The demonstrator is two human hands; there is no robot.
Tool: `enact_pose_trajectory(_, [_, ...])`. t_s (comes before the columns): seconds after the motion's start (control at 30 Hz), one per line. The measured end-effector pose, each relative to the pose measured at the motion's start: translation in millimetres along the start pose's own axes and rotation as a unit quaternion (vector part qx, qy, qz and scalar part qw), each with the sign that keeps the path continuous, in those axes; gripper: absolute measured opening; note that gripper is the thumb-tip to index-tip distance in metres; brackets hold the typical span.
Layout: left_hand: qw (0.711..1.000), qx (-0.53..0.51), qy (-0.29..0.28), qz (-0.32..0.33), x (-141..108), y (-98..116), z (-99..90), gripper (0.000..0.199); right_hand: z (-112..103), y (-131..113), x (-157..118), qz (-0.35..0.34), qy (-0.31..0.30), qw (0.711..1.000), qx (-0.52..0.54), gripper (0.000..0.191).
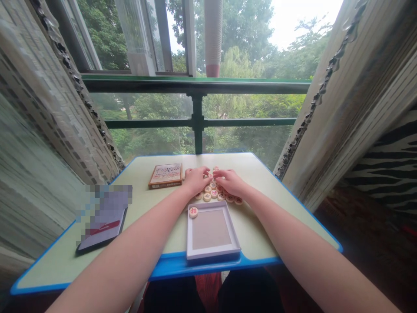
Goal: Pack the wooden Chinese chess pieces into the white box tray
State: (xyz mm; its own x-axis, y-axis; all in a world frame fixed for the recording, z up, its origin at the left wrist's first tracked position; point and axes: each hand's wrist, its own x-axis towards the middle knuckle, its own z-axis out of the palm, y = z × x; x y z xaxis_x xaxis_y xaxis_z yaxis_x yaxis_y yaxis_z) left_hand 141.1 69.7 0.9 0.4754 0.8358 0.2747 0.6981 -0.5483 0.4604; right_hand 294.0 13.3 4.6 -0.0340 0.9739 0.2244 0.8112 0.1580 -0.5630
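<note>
Several round wooden Chinese chess pieces [213,193] with red and dark characters lie in a cluster on the pale table. At the left of the cluster, my left hand [196,180] has its fingers stretched over the pieces and its thumb apart. My right hand [230,182] rests over the right side of the cluster, fingers bent but spread, hiding some pieces beneath. Neither hand shows a piece clearly gripped. Nearer to me is a shallow white box tray [213,252]. One piece with a red character [193,212] sits in its upper left corner.
A printed box lid [165,174] lies left of the pieces. On the left of the table is a dark-edged device [104,226], partly pixelated. The table [280,226] has a blue edge. Behind it are a green railing [197,108] and window, with curtains on both sides.
</note>
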Motion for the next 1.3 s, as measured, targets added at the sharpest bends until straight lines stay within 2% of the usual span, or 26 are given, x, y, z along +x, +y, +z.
enact_pose_trajectory(0.13, [1.0,-0.011,0.0,-0.01,1.6,2.1,-1.3,0.036,-0.5,0.8,0.7,-0.004,-0.004,1.0,0.003,0.033])
enact_pose_trajectory(0.3, [1.0,-0.016,0.013,-0.009,3.0,1.0,-1.1,0.029,-0.1,1.6,0.9,-0.005,0.003,1.0,0.01,0.032])
enact_pose_trajectory(0.47, [0.994,-0.113,0.013,0.005,1.8,-4.0,-7.2,0.031,-1.5,2.0,0.4,-0.017,0.052,0.997,0.05,0.031])
enact_pose_trajectory(0.57, [0.976,-0.217,-0.008,0.014,-0.3,-3.5,-12.2,0.036,-2.3,1.0,-0.5,-0.018,0.044,0.993,0.111,0.031])
enact_pose_trajectory(0.67, [0.939,-0.341,-0.028,0.017,-2.1,-1.2,-15.3,0.041,-3.7,-3.4,-3.1,-0.017,0.029,0.986,0.166,0.031])
enact_pose_trajectory(0.73, [0.915,-0.402,-0.037,0.008,-2.8,-0.3,-16.3,0.044,-5.3,-7.1,-5.0,-0.02,0.036,0.981,0.189,0.03])
enact_pose_trajectory(0.8, [0.903,-0.428,-0.036,-0.001,-3.6,0.2,-17.1,0.046,-7.0,-10.1,-6.5,-0.022,0.056,0.978,0.199,0.029])
enact_pose_trajectory(0.93, [0.909,-0.416,-0.022,-0.006,-6.3,1.6,-21.6,0.041,-9.1,-12.1,-8.1,-0.025,0.086,0.977,0.192,0.024])
enact_pose_trajectory(1.07, [0.925,-0.379,-0.043,-0.001,-11.2,3.3,-31.7,0.04,-10.0,-14.0,-11.1,-0.025,0.099,0.98,0.169,0.021])
enact_pose_trajectory(1.3, [0.927,-0.35,-0.135,0.004,-20.2,1.4,-55.9,0.042,-9.1,-24.6,-21.4,-0.043,0.08,0.982,0.165,0.021])
